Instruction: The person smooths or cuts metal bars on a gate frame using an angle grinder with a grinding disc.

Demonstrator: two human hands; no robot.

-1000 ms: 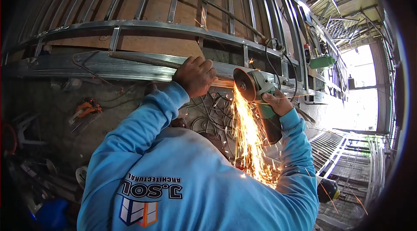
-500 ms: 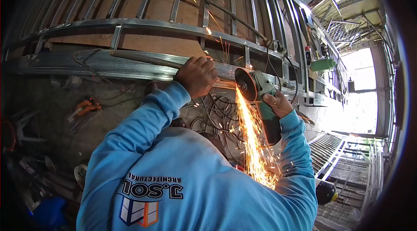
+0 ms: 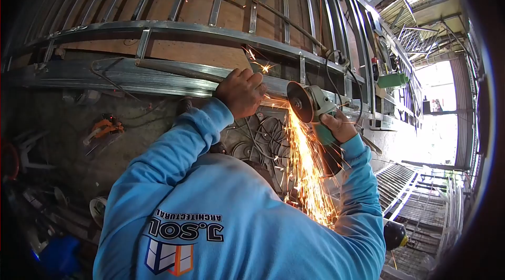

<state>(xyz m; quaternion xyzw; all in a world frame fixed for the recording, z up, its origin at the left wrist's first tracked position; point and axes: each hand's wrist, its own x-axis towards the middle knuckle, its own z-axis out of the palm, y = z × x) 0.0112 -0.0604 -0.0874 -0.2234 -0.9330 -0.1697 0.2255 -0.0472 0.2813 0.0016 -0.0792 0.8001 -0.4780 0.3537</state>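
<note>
Left hand [image 3: 241, 92]: curled over the steel rail [image 3: 131, 77].
Right hand [image 3: 339, 125]: wrapped round the angle grinder [image 3: 318, 105].
Disc [image 3: 298, 102]: at the rail, just beside the left hand (sparks [image 3: 306, 172] stream downward).

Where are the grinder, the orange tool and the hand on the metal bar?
Grinder [image 3: 321, 103], head view, on the grey housing behind the disc.
Orange tool [image 3: 105, 128], head view, on its orange body.
Left hand [image 3: 241, 93], head view, knuckles, gripping the metal bar [image 3: 147, 82].
</note>
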